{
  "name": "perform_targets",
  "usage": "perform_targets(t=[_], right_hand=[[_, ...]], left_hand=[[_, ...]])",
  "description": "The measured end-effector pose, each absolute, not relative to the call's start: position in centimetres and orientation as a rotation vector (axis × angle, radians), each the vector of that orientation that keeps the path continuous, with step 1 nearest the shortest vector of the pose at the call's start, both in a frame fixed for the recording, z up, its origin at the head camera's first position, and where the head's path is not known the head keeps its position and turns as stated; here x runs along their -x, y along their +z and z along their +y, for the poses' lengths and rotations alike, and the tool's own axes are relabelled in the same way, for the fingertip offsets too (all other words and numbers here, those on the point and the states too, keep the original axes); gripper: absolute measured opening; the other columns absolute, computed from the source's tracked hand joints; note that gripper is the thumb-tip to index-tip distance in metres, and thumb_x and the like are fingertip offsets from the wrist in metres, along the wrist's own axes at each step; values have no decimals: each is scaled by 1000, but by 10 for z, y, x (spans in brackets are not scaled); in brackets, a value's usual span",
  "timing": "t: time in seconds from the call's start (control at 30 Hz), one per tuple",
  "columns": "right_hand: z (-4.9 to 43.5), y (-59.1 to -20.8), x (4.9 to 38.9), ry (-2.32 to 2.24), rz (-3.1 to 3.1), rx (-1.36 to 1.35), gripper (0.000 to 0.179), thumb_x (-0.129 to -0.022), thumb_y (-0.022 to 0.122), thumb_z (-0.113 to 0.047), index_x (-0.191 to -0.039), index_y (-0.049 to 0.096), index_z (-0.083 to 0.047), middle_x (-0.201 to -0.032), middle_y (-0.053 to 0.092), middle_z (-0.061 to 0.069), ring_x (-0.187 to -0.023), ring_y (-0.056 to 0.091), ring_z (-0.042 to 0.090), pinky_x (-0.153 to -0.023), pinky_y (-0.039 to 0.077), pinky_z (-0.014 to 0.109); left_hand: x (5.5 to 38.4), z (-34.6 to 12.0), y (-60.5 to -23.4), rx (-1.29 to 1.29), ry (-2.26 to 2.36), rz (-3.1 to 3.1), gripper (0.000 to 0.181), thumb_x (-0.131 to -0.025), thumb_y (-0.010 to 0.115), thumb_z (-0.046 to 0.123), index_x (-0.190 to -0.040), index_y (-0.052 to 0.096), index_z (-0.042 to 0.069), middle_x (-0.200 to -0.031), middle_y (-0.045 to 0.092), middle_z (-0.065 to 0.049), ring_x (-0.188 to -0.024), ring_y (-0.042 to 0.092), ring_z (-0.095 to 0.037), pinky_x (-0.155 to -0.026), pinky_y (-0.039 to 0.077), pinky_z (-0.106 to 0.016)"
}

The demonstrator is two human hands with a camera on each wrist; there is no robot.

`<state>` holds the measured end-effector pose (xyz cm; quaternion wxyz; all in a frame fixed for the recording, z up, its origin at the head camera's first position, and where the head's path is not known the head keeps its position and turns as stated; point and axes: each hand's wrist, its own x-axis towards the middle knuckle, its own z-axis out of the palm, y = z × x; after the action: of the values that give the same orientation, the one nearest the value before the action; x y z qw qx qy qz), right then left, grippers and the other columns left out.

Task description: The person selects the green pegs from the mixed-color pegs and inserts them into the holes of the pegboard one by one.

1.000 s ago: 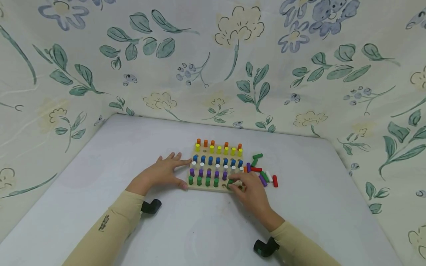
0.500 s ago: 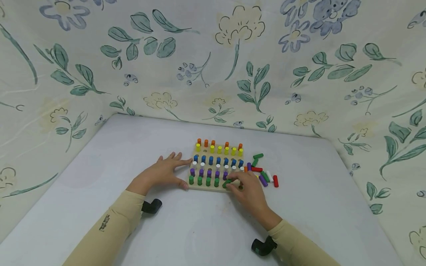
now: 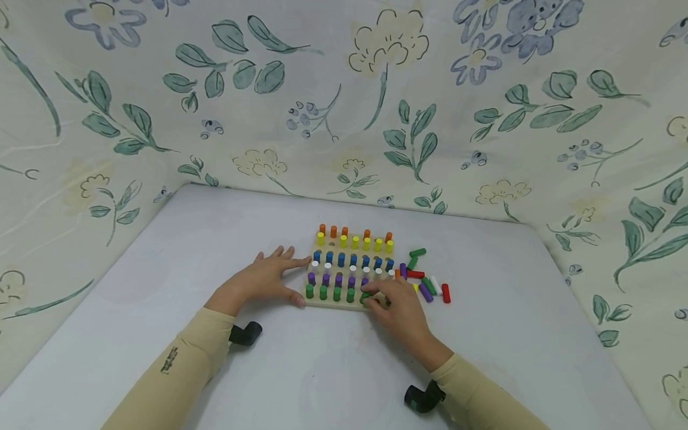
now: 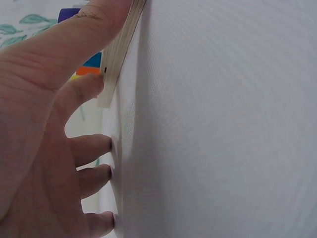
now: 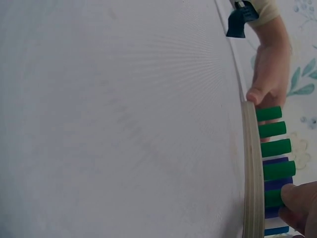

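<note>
A wooden pegboard lies on the table with rows of coloured pegs standing in it, green in the front row. My left hand has its fingers spread; thumb and index finger touch the board's left edge, and the other fingertips rest on the table in the left wrist view. Thumb and fingertips of my right hand pinch a green peg at the front row, right of the other standing green pegs. It looks upright in the right wrist view. The hand covers the board's front right corner in the head view.
Loose pegs lie right of the board, among them a green peg, a red peg, a white peg and a purple peg. A floral cloth hangs behind the white table.
My right hand has shifted slightly left with the green peg, which was tilted half a second ago and now stands more upright at the front row. The left hand stays put.
</note>
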<state>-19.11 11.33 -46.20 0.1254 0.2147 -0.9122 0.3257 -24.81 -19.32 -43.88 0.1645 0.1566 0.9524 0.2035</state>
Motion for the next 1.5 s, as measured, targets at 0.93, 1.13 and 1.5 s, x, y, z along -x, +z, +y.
perform_targets(t=[0.93,1.13,1.5], right_hand=[[122,-459,189,918,-2693,-574,24,-89,82,-20,-112,75,-20,-93,72,-9,-85,53,13,-71,49,28],[127,-459,187,928,-2709,-538,23,-88,82,-21,-110,75,-20,-94,72,-9,-84,50,12,-69,46,27],[136,-459,188,876,-2753,-472,24,-86,84,-24,-108,75,-19,-93,71,-7,-91,53,14,-74,48,32]], left_hand=[[250,-194,-442,-444,573,2727,106,-68,85,63,-156,43,22,-165,20,-25,-153,5,-47,-120,-1,-68],[249,-193,-440,-442,578,2721,106,-68,85,63,-157,42,22,-165,19,-25,-154,5,-46,-120,-1,-68],[248,-192,-439,-453,582,2716,106,-69,85,62,-156,42,21,-164,20,-26,-153,5,-47,-120,-1,-68]])
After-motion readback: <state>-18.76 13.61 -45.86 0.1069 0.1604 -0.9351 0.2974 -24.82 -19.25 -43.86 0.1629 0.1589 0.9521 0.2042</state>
